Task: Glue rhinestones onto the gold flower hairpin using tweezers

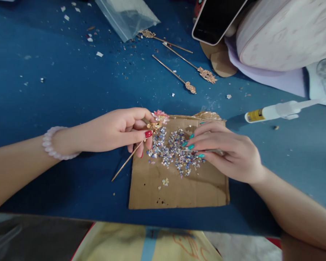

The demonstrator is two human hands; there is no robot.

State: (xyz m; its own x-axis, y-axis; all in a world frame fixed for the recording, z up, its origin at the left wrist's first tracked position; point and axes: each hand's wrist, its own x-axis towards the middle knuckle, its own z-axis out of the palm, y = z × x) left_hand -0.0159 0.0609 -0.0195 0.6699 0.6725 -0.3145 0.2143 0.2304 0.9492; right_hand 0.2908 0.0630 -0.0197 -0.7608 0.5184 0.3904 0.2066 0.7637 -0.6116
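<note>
Apparently you are at the picking step: near frame centre your left hand (119,129) pinches the pin (154,126), your right hand (233,154) grips a thin tool (206,150) at the chips (167,154), and a light, steady pick seems called for next.

1. Muted, cool light is spreading over the counter (70,79); the right side is showing paler, the lower left darker.
2. Light is seemingly coming from above, far side; the left hand (116,128) and right hand (230,154) are throwing soft shadows nearward.
3. Glints are speckling the chips (180,139); the plastic bag (127,18) is carrying sheen.
4. Wide lens is stretching the outer edges.
5. Finest chip detail is blurring together.
</note>
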